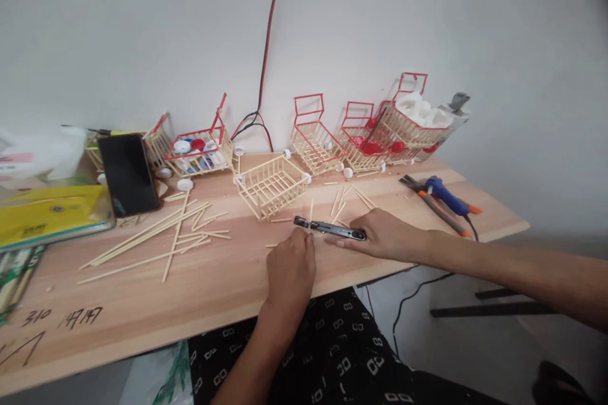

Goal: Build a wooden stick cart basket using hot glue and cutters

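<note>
My left hand [292,266] is closed, pinching a short thin wooden stick [311,209] that points upward. My right hand [384,234] is wrapped round one end of a narrow silver-and-black metal hand tool [335,230]. The tool's far end lies across the stick, just above my left fingertips; whether its jaws grip the stick is not clear. Just beyond my hands sits a small unpainted stick basket [270,186] with white round wheels. Short cut sticks [339,199] lie behind the tool.
Long sticks [142,234] are scattered at left, near a propped phone [128,174] and a yellow packet [52,212]. Red-trimmed miniature carts [316,142] line the wall. Pliers [434,202] and a blue glue gun [446,195] lie at right. The table's front edge [361,281] runs before my lap.
</note>
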`<action>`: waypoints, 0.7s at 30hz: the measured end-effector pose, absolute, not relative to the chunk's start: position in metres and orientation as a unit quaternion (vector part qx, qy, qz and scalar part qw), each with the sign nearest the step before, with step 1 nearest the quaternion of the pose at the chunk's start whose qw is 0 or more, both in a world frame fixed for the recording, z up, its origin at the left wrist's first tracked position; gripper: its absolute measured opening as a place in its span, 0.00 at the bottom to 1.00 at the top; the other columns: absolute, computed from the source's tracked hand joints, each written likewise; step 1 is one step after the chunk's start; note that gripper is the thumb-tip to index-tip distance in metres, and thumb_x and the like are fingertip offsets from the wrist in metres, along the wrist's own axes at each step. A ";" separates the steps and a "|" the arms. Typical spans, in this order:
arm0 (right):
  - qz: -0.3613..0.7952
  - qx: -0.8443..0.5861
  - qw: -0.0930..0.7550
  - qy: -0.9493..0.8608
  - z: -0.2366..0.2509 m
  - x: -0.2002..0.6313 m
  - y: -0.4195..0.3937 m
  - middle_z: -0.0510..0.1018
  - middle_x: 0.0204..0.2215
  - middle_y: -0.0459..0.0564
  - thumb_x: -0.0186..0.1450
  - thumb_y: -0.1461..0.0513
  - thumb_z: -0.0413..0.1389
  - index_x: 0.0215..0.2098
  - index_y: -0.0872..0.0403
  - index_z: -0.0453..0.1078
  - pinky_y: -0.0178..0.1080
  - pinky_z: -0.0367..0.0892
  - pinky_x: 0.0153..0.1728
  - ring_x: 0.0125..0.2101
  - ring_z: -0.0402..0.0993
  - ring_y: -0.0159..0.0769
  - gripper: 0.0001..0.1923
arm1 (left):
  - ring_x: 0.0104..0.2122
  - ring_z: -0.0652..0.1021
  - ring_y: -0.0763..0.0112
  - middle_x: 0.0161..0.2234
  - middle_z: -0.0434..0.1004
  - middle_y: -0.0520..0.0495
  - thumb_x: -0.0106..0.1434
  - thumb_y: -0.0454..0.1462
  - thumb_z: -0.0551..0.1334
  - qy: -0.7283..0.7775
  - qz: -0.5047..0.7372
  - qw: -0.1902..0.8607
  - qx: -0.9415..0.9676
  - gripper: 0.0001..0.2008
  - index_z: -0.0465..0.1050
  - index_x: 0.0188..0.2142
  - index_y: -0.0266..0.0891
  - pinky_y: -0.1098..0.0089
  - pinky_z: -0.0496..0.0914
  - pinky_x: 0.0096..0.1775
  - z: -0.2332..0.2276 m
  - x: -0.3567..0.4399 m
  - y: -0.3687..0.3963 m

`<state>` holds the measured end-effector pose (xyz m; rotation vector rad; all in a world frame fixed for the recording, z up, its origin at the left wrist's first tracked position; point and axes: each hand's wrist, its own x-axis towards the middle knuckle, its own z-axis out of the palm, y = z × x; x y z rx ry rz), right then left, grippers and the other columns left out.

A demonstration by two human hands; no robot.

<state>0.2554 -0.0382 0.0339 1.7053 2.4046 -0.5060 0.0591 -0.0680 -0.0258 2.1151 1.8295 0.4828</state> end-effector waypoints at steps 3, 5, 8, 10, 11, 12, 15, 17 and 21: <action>-0.187 0.577 0.090 0.790 0.034 0.254 -0.038 0.76 0.22 0.55 0.63 0.32 0.42 0.27 0.56 0.74 0.37 0.55 0.27 0.24 0.69 0.38 0.39 | 0.34 0.81 0.59 0.34 0.83 0.44 0.72 0.37 0.51 0.635 0.177 0.149 0.737 0.12 0.72 0.38 0.39 0.68 0.65 0.33 -0.027 0.058 -0.069; -0.212 0.585 0.102 0.776 0.036 0.253 -0.038 0.76 0.23 0.54 0.63 0.33 0.43 0.29 0.56 0.75 0.37 0.56 0.27 0.25 0.70 0.39 0.38 | 0.34 0.81 0.60 0.34 0.83 0.44 0.72 0.36 0.51 0.635 0.185 0.146 0.736 0.12 0.72 0.38 0.39 0.68 0.64 0.32 -0.027 0.057 -0.069; -0.278 0.573 0.105 0.764 0.040 0.255 -0.036 0.76 0.24 0.51 0.61 0.33 0.49 0.31 0.56 0.75 0.36 0.57 0.26 0.25 0.69 0.37 0.35 | 0.34 0.81 0.60 0.34 0.83 0.44 0.72 0.36 0.51 0.640 0.187 0.147 0.730 0.12 0.72 0.38 0.39 0.68 0.64 0.32 -0.025 0.055 -0.070; -0.340 0.532 0.096 0.770 0.044 0.258 -0.035 0.77 0.29 0.50 0.60 0.35 0.53 0.34 0.55 0.75 0.35 0.60 0.28 0.28 0.71 0.37 0.32 | 0.34 0.81 0.61 0.34 0.83 0.44 0.72 0.36 0.51 0.647 0.188 0.146 0.725 0.11 0.72 0.38 0.39 0.69 0.63 0.32 -0.023 0.053 -0.070; -0.365 0.510 0.090 0.774 0.046 0.259 -0.035 0.78 0.31 0.50 0.60 0.36 0.54 0.36 0.55 0.75 0.35 0.62 0.29 0.30 0.72 0.38 0.31 | 0.34 0.81 0.61 0.33 0.83 0.44 0.72 0.36 0.51 0.649 0.190 0.144 0.722 0.11 0.72 0.38 0.39 0.69 0.63 0.32 -0.023 0.051 -0.070; -0.378 0.496 0.086 0.777 0.048 0.261 -0.035 0.79 0.34 0.50 0.60 0.37 0.54 0.38 0.54 0.75 0.35 0.63 0.30 0.32 0.73 0.38 0.30 | 0.34 0.81 0.61 0.33 0.82 0.44 0.72 0.36 0.51 0.651 0.191 0.142 0.721 0.12 0.72 0.38 0.40 0.69 0.63 0.32 -0.022 0.050 -0.070; -0.332 0.519 0.083 0.783 0.048 0.261 -0.036 0.78 0.30 0.49 0.62 0.38 0.52 0.37 0.54 0.74 0.36 0.61 0.29 0.29 0.72 0.38 0.29 | 0.34 0.81 0.60 0.32 0.82 0.44 0.72 0.36 0.51 0.648 0.190 0.141 0.724 0.12 0.72 0.36 0.40 0.68 0.63 0.32 -0.023 0.048 -0.070; -0.287 0.548 0.080 0.781 0.044 0.258 -0.038 0.75 0.25 0.49 0.63 0.38 0.51 0.33 0.54 0.72 0.36 0.59 0.28 0.26 0.70 0.37 0.29 | 0.33 0.81 0.60 0.32 0.82 0.44 0.72 0.36 0.51 0.644 0.190 0.140 0.728 0.12 0.72 0.36 0.40 0.68 0.63 0.32 -0.025 0.049 -0.070; -0.256 0.586 0.086 0.764 0.034 0.249 -0.043 0.71 0.21 0.49 0.64 0.38 0.49 0.27 0.54 0.69 0.37 0.56 0.25 0.23 0.66 0.36 0.29 | 0.33 0.81 0.60 0.32 0.82 0.44 0.72 0.36 0.51 0.632 0.194 0.132 0.739 0.11 0.72 0.37 0.39 0.67 0.63 0.31 -0.029 0.050 -0.071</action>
